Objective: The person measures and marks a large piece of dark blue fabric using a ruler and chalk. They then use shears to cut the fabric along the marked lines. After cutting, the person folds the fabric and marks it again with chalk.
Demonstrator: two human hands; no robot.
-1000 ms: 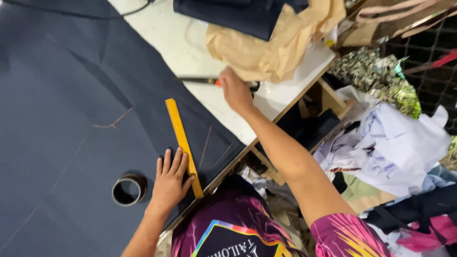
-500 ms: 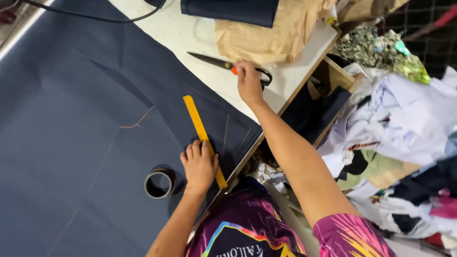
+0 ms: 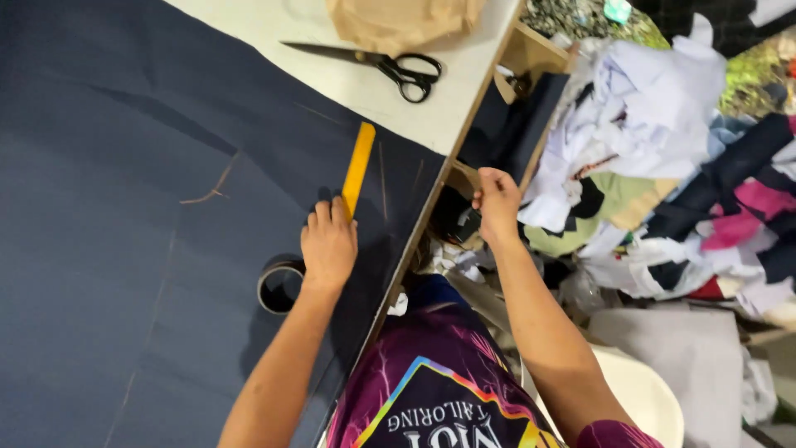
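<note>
**stitchfan:** ok so what's going on with the hands here? Left hand (image 3: 329,243) looks like it's just lying flat?

**cutroom_dave:** yep, palm down, fingers together, nothing clenched, grip released. It's pressing on the near end of the yellow ruler (image 3: 358,166), which lies on the dark navy fabric (image 3: 108,207) spread over most of the table (image 3: 365,83). The ruler runs at a slant away from the person, its far end close to the fabric's edge.

**stitchfan:** and the right hand (image 3: 497,203)?

**cutroom_dave:** off the table, just past its wooden edge, down by the shelf opening underneath. Fingers are curled in a closed grip at something dark there, but I honestly can't tell what it is or whether it's really holding it. Too shadowy.

**stitchfan:** what's that round thing by the left wrist?

**cutroom_dave:** a roll of tape (image 3: 280,286), lying flat on the fabric, just beside the wrist. Can't say if they touch.

**stitchfan:** scissors?

**cutroom_dave:** black-handled scissors (image 3: 390,65) sit on the bare pale part of the table, well apart from both hands, blades closed. Just beyond them is a crumpled heap of brown paper (image 3: 402,21). To the right of the table there's a big pile of mixed cloth scraps (image 3: 663,158), white, pink, navy, green.
</note>
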